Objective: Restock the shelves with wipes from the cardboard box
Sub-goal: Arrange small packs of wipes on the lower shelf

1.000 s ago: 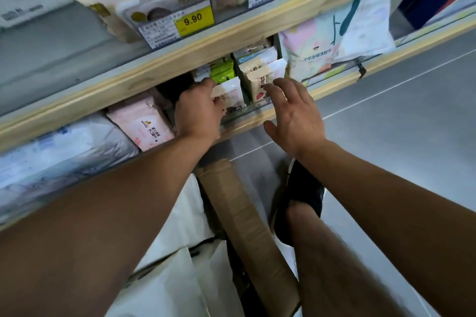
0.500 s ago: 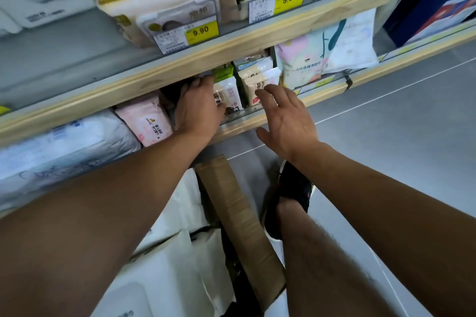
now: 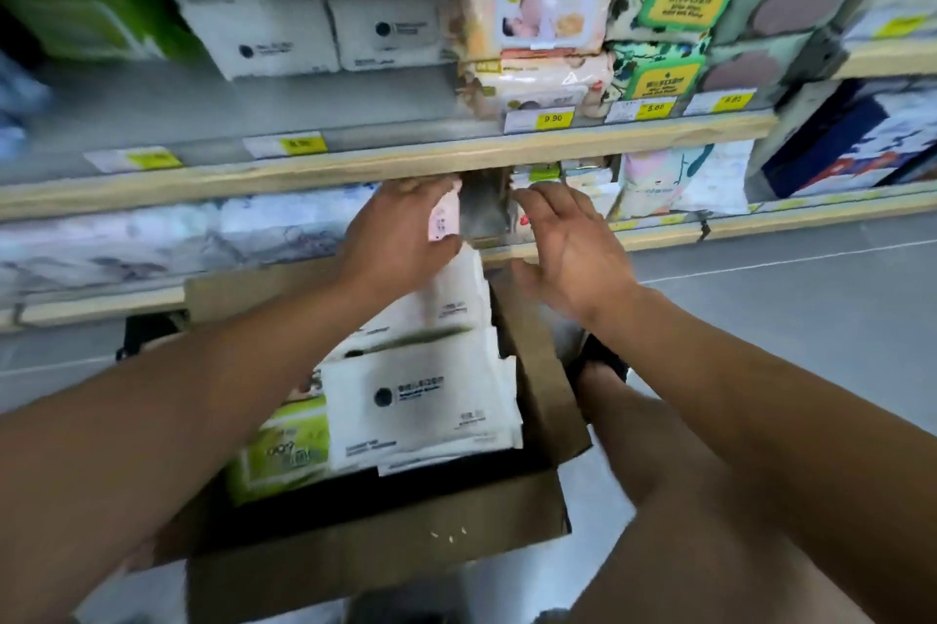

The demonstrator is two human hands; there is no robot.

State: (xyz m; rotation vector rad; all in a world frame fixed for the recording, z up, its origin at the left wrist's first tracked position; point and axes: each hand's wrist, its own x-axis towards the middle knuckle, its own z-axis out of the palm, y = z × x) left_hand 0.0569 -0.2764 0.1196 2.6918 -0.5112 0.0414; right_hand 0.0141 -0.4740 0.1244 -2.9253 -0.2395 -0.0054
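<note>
— What had changed? 
— The view had pulled back, so the open cardboard box (image 3: 385, 547) showed, soft white wipes packs (image 3: 421, 400) still inside; plenty left to shelve.
— And the hands? 
— Both had drawn out to the lower shelf (image 3: 659, 238) edge; the left hand (image 3: 405, 238) held a small pink pack (image 3: 443, 223), glossy and flat; the right hand (image 3: 568, 248) was spread wide, holding nothing.
</note>
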